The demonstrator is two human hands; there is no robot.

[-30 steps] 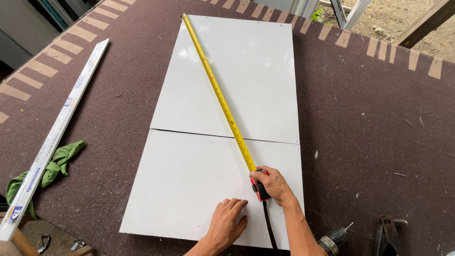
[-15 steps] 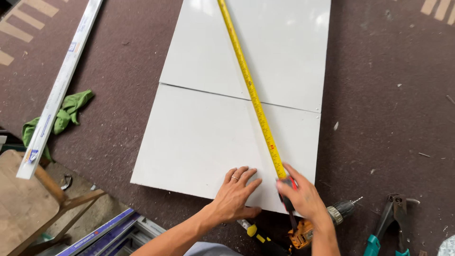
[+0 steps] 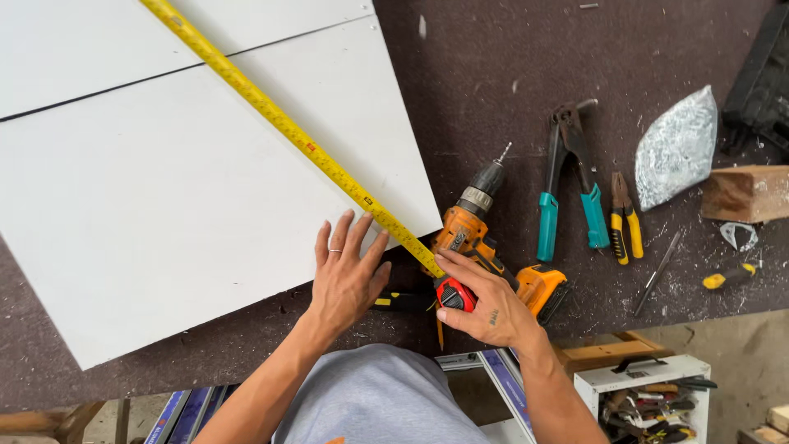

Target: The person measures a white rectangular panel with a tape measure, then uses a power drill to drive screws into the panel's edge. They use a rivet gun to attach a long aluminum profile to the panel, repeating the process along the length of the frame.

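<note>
Tape measure (image 3: 454, 293), red case with yellow blade (image 3: 279, 123), sits at the near corner of the white panel (image 3: 164, 214); I see the blade run diagonally up and left across the panel. Right hand (image 3: 485, 304) is closed around the case, thumb on top. Left hand (image 3: 345, 275) lies flat, fingers spread, pressing the panel edge just beside the blade. Orange cordless drill (image 3: 485, 238) lies under and behind the right hand. Farther right on the dark table (image 3: 509, 74): teal-handled riveter (image 3: 567, 181), yellow-handled pliers (image 3: 625, 218), bag of small metal parts (image 3: 678, 148), wood block (image 3: 748, 193)
</note>
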